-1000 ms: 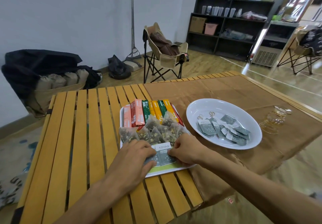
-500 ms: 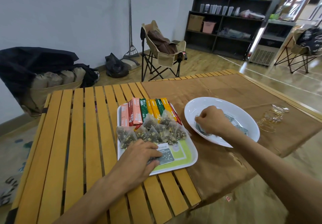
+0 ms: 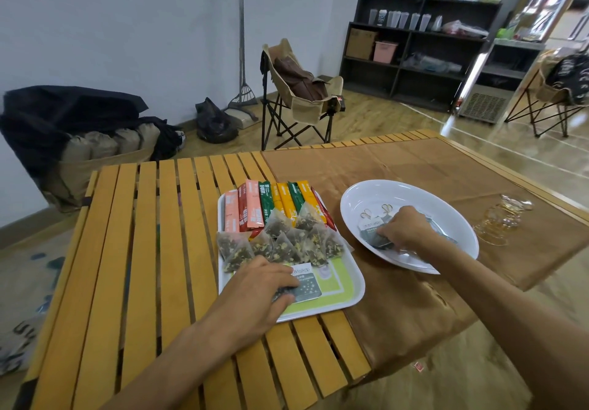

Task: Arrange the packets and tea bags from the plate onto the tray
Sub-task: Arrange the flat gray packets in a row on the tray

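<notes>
Left hand [image 3: 258, 285] lies flat, fingers straight; right hand [image 3: 404, 229] curled, pinching.

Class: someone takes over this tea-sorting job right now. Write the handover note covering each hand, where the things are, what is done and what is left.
Left hand presses flat on a grey packet on the tray.
Right hand is in the white plate, fingers gripping a grey packet.
Done: stick packets and pyramid tea bags lie in rows on the tray.
Left: the grey packets in the plate go to the tray.

Bare forearms [image 3: 497, 307], no sleeves, hands [image 3: 255, 285] ungloved
</notes>
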Tool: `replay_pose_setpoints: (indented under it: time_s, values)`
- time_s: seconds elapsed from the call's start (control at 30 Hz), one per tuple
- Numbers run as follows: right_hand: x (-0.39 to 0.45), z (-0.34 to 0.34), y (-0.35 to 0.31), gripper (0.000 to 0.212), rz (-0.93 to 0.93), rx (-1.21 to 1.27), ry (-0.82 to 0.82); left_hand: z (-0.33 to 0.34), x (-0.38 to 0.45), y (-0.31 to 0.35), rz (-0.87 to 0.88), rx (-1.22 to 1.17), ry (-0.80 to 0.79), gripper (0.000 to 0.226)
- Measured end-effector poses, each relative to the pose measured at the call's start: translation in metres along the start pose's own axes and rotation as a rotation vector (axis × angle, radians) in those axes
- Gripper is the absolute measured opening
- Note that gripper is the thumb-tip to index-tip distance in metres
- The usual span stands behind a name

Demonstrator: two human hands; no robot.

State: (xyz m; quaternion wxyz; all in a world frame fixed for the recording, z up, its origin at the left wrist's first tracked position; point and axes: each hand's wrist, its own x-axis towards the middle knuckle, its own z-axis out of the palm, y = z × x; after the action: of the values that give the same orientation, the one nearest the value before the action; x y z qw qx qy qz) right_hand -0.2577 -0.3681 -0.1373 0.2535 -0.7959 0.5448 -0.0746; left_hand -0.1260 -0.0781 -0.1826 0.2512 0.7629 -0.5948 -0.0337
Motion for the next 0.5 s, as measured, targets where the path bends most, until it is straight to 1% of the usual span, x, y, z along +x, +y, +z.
replay_pose_setpoints:
  time_s: [0.13, 0.23, 0.4, 0.5]
  values:
    - [-0.010, -0.018, -0.009, 0.023, -0.015, 0.126, -0.045, 0.001, 0.001, 0.000, -0.006, 0.002, -0.001, 0.035]
    - [-0.030, -0.030, -0.021, 0.025, -0.069, 0.213, -0.147, 0.001, 0.001, 0.000, -0.004, 0.011, -0.004, 0.035]
    - [-0.073, -0.025, -0.041, 0.023, -0.213, 0.193, -0.386, -0.001, 0.001, 0.003, -0.005, 0.007, -0.001, 0.035]
    - [-0.088, -0.009, -0.045, 0.017, -0.230, 0.138, -0.458, -0.002, 0.001, 0.003, -0.002, 0.011, -0.005, 0.035]
